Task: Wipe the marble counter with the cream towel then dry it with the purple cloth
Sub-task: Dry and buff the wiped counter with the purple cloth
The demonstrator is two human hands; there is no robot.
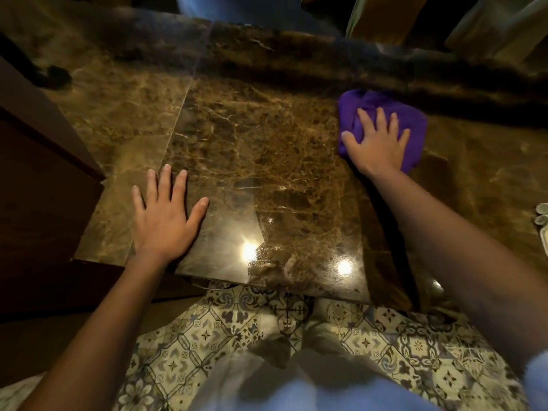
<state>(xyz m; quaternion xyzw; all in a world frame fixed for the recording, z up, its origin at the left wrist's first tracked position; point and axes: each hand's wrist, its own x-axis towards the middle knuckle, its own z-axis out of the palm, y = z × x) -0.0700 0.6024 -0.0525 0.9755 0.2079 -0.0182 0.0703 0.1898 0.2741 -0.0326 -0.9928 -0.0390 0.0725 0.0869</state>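
Brown marble surface (267, 161), veined in gold, glossy, with two bright light reflections near the front edge. Left hand (164, 215) laid flat on the marble toward the near left, palm down, fingers spread wide, thumb angled out to the right; grip open, nothing held. Right hand (376, 142) pressed down on the purple cloth (382, 108) at the far right of the surface, fingers fanned across the fabric, palm on top; grip spread flat, pressing rather than pinching. Cloth bunched into a loose wad, close to the dark raised back edge of the marble, showing above and on both sides of the hand. Both forearms bare, reaching in from the bottom corners. Straight seam in the marble running diagonally from the far middle toward the left hand. Dark wooden cabinet (38, 179) beside the surface on the left. Patterned tile floor (184, 339) below the front edge, with pale blurred clothing at the bottom centre. Small pale object (542, 221) at the right border, cut off, too partial to identify.
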